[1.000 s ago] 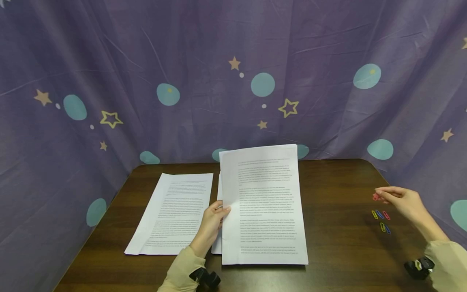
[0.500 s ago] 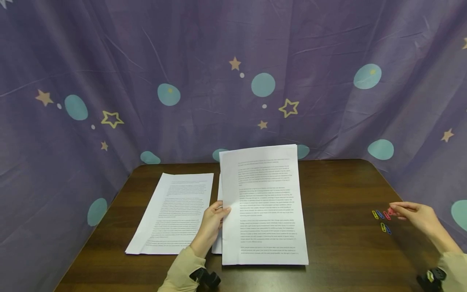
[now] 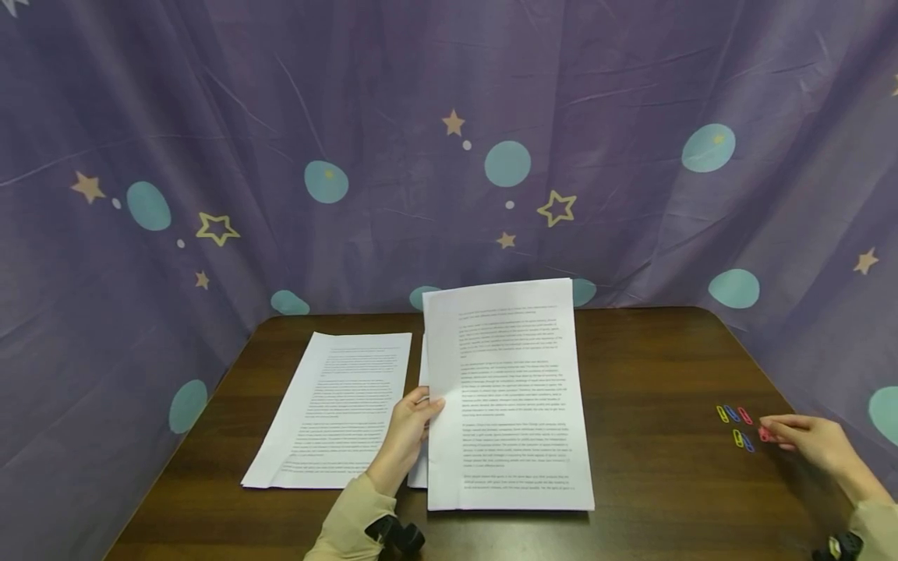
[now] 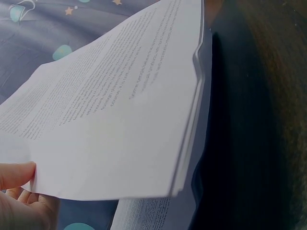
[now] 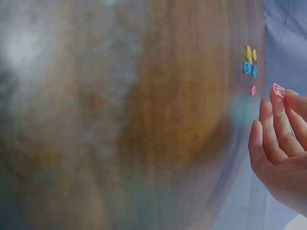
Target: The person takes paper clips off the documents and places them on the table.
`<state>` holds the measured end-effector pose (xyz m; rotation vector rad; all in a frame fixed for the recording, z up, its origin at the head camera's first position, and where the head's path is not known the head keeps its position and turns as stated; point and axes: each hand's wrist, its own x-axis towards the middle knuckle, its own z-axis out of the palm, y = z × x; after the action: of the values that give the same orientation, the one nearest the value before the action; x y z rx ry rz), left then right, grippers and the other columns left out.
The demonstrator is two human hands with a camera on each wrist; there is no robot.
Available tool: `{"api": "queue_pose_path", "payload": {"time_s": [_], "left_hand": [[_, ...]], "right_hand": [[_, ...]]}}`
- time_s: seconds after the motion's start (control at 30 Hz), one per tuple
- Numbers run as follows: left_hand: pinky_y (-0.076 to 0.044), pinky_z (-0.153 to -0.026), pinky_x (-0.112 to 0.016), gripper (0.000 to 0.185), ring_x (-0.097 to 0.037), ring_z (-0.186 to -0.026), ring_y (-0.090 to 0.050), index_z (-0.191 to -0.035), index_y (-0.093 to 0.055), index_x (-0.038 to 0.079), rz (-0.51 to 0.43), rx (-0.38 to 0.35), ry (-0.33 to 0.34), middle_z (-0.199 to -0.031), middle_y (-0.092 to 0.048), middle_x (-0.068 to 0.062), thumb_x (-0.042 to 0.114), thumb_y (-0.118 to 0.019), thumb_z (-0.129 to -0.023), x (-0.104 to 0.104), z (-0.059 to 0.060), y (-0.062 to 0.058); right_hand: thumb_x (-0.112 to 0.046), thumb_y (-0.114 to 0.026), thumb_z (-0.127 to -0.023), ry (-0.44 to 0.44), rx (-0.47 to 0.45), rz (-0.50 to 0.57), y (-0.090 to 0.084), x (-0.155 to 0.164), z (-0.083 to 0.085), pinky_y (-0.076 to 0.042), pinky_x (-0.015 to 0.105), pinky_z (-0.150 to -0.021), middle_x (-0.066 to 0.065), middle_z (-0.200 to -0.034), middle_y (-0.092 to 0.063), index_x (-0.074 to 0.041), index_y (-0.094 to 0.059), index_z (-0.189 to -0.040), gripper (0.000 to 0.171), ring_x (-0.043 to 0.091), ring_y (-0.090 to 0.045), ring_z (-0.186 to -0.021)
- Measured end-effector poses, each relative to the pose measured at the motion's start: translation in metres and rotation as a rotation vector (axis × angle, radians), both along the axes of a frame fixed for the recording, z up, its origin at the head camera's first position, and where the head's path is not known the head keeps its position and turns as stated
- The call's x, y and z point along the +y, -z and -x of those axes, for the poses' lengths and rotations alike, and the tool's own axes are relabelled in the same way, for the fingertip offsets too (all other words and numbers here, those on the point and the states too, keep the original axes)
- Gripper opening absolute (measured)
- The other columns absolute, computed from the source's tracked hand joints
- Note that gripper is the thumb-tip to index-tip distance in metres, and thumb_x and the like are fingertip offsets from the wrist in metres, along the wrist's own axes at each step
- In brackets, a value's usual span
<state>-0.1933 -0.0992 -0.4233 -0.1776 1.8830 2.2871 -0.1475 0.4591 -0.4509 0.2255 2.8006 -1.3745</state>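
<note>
My left hand point(image 3: 410, 425) grips the left edge of a stack of printed sheets point(image 3: 507, 393), tilted up off the brown table point(image 3: 652, 366); the left wrist view shows the thumb point(image 4: 17, 175) on the sheets point(image 4: 120, 110). More sheets lie under the raised stack. My right hand point(image 3: 807, 442) is low over the table at the right and pinches a pink paper clip point(image 3: 764, 434) at its fingertips point(image 5: 280, 96); the same pink clip point(image 5: 278, 89) shows in the right wrist view. Several coloured paper clips point(image 3: 733, 425) lie just left of that hand.
A second pile of printed paper point(image 3: 337, 405) lies flat on the table's left part. A purple curtain point(image 3: 449, 156) with stars and teal dots hangs close round the table's back and sides. Dark wrist devices point(image 3: 396, 536) sit at both sleeves.
My right hand has moved down and toward me with the pink clip, from above the loose clips to low beside them. The left hand and the raised sheets have stayed put.
</note>
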Motion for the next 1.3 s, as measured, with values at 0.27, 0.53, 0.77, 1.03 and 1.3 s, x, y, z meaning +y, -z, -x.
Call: {"api": "queue_pose_path", "payload": {"time_s": [0.27,0.53,0.77,1.03,1.3], "left_hand": [[-0.045,-0.049,-0.018,0.03,-0.009,-0.063,-0.06,-0.111,-0.048,-0.008,0.001,0.0,-0.008,-0.085,-0.065,-0.007,0.0,-0.053,-0.083,0.0,0.0,0.001],[-0.042,-0.047,-0.016,0.031,-0.007,-0.061,-0.058,-0.112,-0.048,-0.009,0.002,-0.007,-0.01,-0.085,-0.065,-0.006,0.0,-0.054,-0.083,0.001,0.001,0.002],[-0.043,-0.048,-0.017,0.03,-0.007,-0.061,-0.058,-0.111,-0.047,-0.008,-0.01,-0.012,-0.008,-0.084,-0.064,-0.006,0.0,-0.054,-0.083,0.001,0.001,0.002],[-0.039,-0.045,-0.015,0.03,-0.006,-0.059,-0.057,-0.111,-0.048,-0.008,-0.013,-0.009,-0.013,-0.084,-0.065,-0.005,0.0,-0.055,-0.083,0.002,0.001,0.001],[-0.034,-0.042,-0.014,0.031,-0.004,-0.053,-0.052,-0.112,-0.047,-0.009,0.0,0.01,-0.009,-0.078,-0.064,-0.002,0.0,-0.055,-0.083,0.001,0.002,0.002]], "right_hand": [[-0.014,-0.054,-0.088,0.003,-0.047,-0.02,0.005,0.0,-0.001,-0.049,0.021,-0.055,-0.004,-0.066,-0.066,0.015,-0.06,-0.089,0.03,-0.002,-0.058,-0.06],[-0.019,-0.056,-0.087,-0.018,-0.076,-0.119,0.006,0.0,0.001,-0.048,0.02,-0.055,-0.002,-0.068,-0.065,-0.006,-0.068,-0.081,0.019,-0.004,-0.055,-0.06],[-0.024,-0.057,-0.087,-0.028,-0.099,-0.178,0.006,0.001,0.004,-0.047,0.021,-0.055,0.001,-0.071,-0.066,-0.008,-0.07,-0.082,0.021,-0.006,-0.053,-0.061],[-0.024,-0.056,-0.087,-0.027,-0.098,-0.142,0.005,-0.001,0.005,-0.048,0.022,-0.055,0.006,-0.075,-0.066,0.0,-0.068,-0.088,0.027,-0.004,-0.055,-0.06],[-0.024,-0.051,-0.09,-0.032,0.033,-0.208,-0.015,-0.036,0.007,-0.048,0.024,-0.054,0.018,-0.084,-0.065,0.015,-0.056,-0.105,0.041,-0.001,-0.056,-0.062]]}}
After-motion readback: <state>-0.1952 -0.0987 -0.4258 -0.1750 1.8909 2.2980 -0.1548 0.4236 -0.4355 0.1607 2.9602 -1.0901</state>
